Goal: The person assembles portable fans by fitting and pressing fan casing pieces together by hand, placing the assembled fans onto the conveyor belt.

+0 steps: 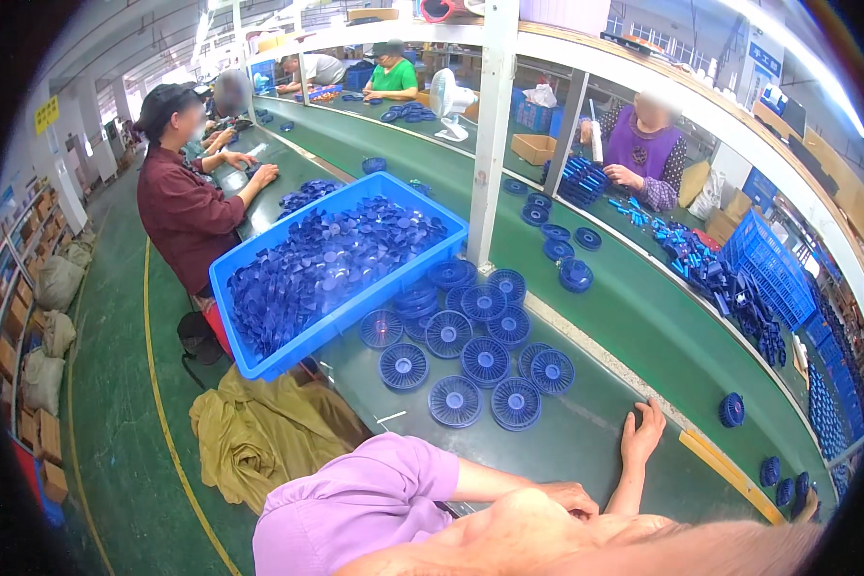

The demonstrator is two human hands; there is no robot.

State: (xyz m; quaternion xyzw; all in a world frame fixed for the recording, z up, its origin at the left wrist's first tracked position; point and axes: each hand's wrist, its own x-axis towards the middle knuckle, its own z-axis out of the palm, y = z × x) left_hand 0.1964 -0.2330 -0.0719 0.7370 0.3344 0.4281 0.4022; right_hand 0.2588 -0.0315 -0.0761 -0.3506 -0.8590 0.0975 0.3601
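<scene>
My left hand (571, 497) is low over the near part of the dark green worktable (557, 456), its fingers curled downward. Whatever it may hold is hidden. To its right, my right hand (643, 432) rests at the table's far edge, its fingers apart and nothing visible in it. Beyond both hands lies a cluster of round blue slotted plastic discs (485, 360) with raised hubs, some overlapping or stacked. A light blue bin (355, 341) full of small dark blue plastic pieces (341, 254) stands behind them on the left.
A green conveyor belt (624, 331) passes beyond the table, carrying several blue round parts (732, 410). A white post (494, 134) rises beside the bin. Co-workers sit at left (187, 202) and across the belt (643, 144). An olive cloth (259, 432) hangs at the near left.
</scene>
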